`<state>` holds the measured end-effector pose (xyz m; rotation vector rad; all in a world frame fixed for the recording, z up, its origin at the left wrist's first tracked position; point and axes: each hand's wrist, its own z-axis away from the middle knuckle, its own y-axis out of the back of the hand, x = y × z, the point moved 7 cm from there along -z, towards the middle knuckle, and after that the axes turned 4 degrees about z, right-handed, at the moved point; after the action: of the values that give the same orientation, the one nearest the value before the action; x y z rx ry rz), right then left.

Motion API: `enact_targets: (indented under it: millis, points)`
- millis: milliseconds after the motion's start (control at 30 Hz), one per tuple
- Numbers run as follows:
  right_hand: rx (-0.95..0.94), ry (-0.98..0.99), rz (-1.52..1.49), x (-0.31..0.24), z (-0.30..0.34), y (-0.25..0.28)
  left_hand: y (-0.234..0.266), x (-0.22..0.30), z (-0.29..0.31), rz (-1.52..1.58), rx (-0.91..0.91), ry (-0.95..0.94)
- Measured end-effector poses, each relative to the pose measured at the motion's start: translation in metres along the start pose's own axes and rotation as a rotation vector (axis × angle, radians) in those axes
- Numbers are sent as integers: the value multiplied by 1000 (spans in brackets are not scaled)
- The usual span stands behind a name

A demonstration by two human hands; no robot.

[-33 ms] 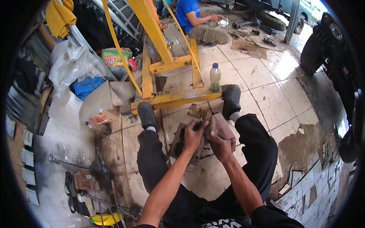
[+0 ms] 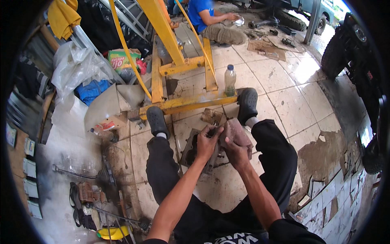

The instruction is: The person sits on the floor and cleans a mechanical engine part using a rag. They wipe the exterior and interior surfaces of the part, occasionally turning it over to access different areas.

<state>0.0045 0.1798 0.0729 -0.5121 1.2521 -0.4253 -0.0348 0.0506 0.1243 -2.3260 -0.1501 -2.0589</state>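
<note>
Both hands meet over a grimy metal engine part [image 2: 203, 156] between the person's legs: left hand [image 2: 207, 142] grips its top edge, right hand [image 2: 235, 152] presses a brownish rag [image 2: 237, 132] against it.

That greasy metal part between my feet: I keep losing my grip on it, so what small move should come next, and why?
Probably steady it first: press the left hand down on the dark metal part while the right hand works the brownish rag over it. Both hands already meet there, and the part sits loose on the tiled floor.
</note>
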Motion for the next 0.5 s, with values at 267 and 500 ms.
enact_targets:
  millis: [267, 500]
  points:
    - [-25, -97, -289, -6, -2, -14, 14, -25, -6, 64, 21, 69]
    - [-116, -98, -397, 0, -9, -7, 2, -21, 1, 228, -80, 103]
